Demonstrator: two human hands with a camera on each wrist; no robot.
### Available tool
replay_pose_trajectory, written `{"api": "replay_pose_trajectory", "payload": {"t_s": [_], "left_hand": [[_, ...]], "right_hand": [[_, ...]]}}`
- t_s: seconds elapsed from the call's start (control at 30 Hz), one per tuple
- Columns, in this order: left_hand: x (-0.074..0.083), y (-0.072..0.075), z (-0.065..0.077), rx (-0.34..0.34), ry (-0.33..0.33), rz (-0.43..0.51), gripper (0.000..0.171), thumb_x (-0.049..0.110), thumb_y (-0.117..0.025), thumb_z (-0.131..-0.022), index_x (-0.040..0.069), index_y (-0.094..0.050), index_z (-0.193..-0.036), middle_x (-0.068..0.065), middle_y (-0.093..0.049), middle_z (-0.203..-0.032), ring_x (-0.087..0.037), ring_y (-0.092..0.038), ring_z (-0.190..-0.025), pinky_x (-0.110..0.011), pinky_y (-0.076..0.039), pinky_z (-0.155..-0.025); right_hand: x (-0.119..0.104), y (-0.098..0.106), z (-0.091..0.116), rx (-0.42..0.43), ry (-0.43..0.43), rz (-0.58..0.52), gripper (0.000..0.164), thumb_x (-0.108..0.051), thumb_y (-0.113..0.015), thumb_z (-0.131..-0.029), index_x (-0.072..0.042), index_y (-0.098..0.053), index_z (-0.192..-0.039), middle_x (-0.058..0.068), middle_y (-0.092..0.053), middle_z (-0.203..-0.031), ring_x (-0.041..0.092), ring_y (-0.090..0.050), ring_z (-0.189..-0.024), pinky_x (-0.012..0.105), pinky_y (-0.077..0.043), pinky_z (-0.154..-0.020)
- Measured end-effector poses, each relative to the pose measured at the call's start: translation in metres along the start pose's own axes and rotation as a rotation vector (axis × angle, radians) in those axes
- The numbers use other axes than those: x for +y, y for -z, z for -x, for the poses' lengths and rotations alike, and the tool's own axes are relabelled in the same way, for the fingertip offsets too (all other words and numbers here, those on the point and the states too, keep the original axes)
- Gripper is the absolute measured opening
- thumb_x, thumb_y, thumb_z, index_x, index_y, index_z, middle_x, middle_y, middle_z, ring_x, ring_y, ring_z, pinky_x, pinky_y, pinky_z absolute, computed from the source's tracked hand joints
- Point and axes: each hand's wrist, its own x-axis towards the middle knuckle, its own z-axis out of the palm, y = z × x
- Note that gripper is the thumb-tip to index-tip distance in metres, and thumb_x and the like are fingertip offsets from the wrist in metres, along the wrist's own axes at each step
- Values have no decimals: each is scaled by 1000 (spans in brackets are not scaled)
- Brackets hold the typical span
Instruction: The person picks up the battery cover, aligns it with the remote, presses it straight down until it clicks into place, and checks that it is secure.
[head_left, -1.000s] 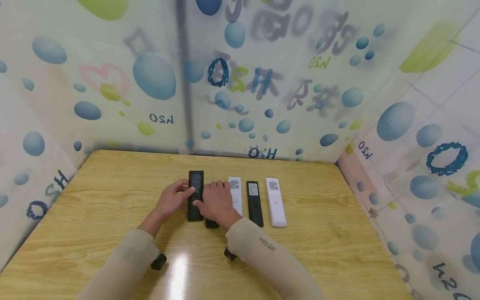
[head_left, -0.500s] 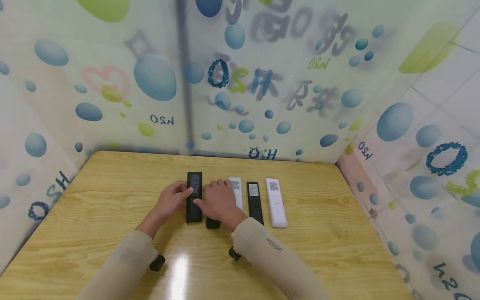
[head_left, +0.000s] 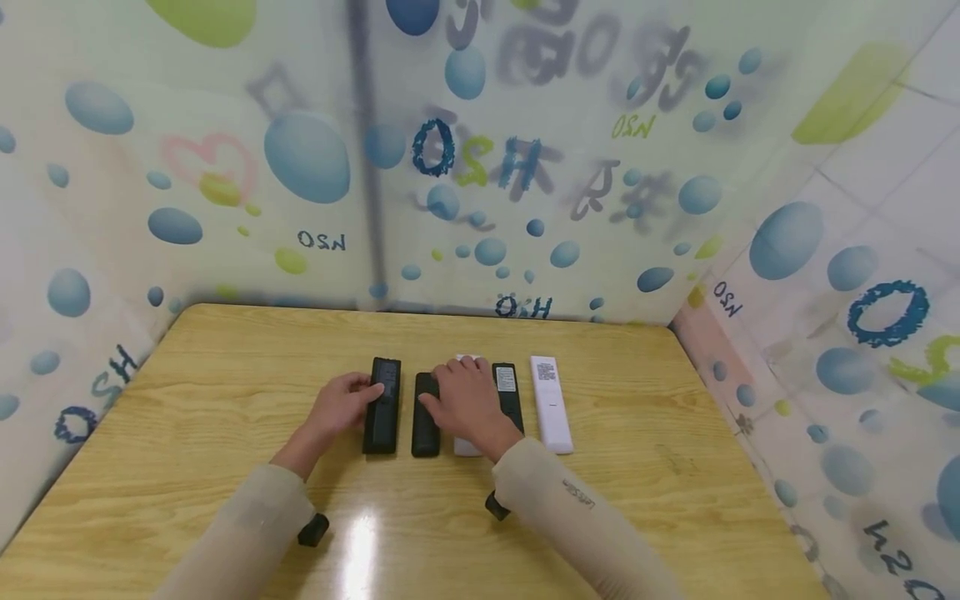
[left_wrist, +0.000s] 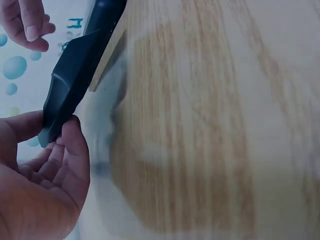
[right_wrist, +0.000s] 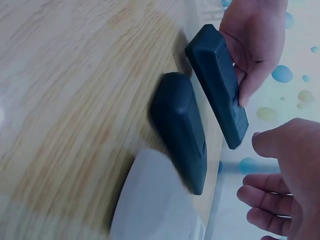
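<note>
My left hand (head_left: 339,407) pinches a black remote control (head_left: 382,425) between thumb and fingers, at its left side. In the right wrist view this remote (right_wrist: 217,85) is tilted, its back with a printed label showing. Just to its right a second black remote (head_left: 425,427) lies on the table. My right hand (head_left: 468,402) is above a white remote (head_left: 467,447) and partly hides it. The right wrist view shows the right thumb and fingers (right_wrist: 267,200) loosely bent, with nothing between them. Left thumb and fingertips press opposite sides of the held remote in the left wrist view.
Farther right along the row lie a black remote (head_left: 510,408) with a white label and another white remote (head_left: 552,412), both back up. The wooden table (head_left: 675,500) meets a wall sheet (head_left: 465,233) printed with blue drops at its far edge.
My right hand has left the held remote's side and moved right, uncovering the second black remote. The held remote has come slightly nearer and now leans, still in my left hand.
</note>
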Motion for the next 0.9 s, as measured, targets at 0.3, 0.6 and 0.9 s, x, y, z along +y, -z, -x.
{"api": "replay_pose_trajectory", "payload": {"t_s": [0.3,0.6,0.9], "left_hand": [[-2,-3,1,45,69,-136,52,32,-56,-98,-3,-49,-136,-27,-57,-129,-29,-64,-102,-35,-59,-71],[0,-3,1,80,80,-250,54,35,-57,-97,-2,-52,-136,-27,-56,-132,-35,-65,-103,-35,-60,-69],[2,-4,3,121,51,-356,50,34,-58,-96,-1,-56,-132,-24,-63,-124,-19,-70,-70,-32,-57,-59]], "right_hand": [[5,-1,5,-29,-22,27,49,-57,-45,-98,-22,-59,-129,-2,-62,-126,19,-52,-118,42,-36,-105],[7,-4,9,-5,3,63,48,-57,-44,-98,-22,-59,-128,-2,-62,-127,19,-53,-118,42,-37,-104],[9,-4,9,-21,4,74,48,-57,-43,-98,-23,-59,-129,-2,-62,-127,19,-53,-119,42,-37,-105]]}}
